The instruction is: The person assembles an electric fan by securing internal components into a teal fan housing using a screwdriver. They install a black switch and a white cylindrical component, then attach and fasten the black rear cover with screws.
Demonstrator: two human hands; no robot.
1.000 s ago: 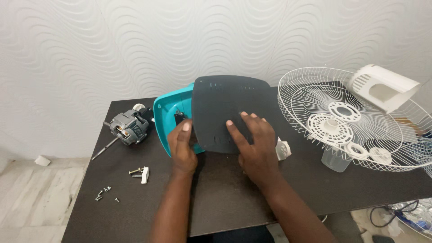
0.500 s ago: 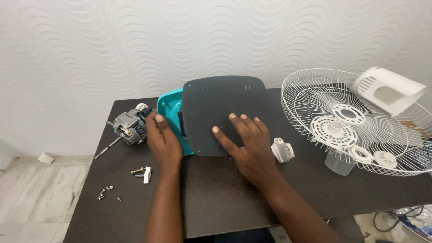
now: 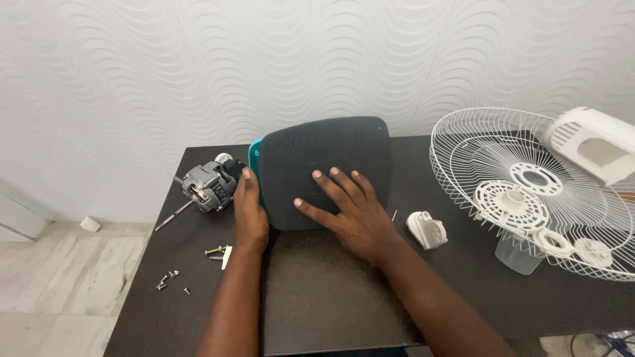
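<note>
From the head camera, a dark grey plate (image 3: 324, 168), square with rounded corners, lies near the far edge of a dark brown table (image 3: 331, 297), close to the patterned white wall (image 3: 198, 66). It covers a teal housing (image 3: 254, 155) whose rim shows only as a thin strip along the plate's upper left edge. The right hand (image 3: 347, 208) lies flat on the plate's near half, palm down, fingers spread apart and pointing away from the person. The left hand (image 3: 249, 208) grips the plate's left edge, fingers held together and curled against that side, touching it. Just left of the plate sits a grey electric motor (image 3: 208, 185) with its shaft pointing towards the table's left edge. Near the plate's lower left corner, below the left hand, lie a bolt and a small white piece (image 3: 221, 252), and farther left a scatter of small screws (image 3: 169, 277). Right of the plate rests a small white plastic bracket (image 3: 426, 229). Well to the right stands a white wire fan guard (image 3: 529, 192), with a white plastic cover (image 3: 595, 142) resting on its upper right rim.
</note>
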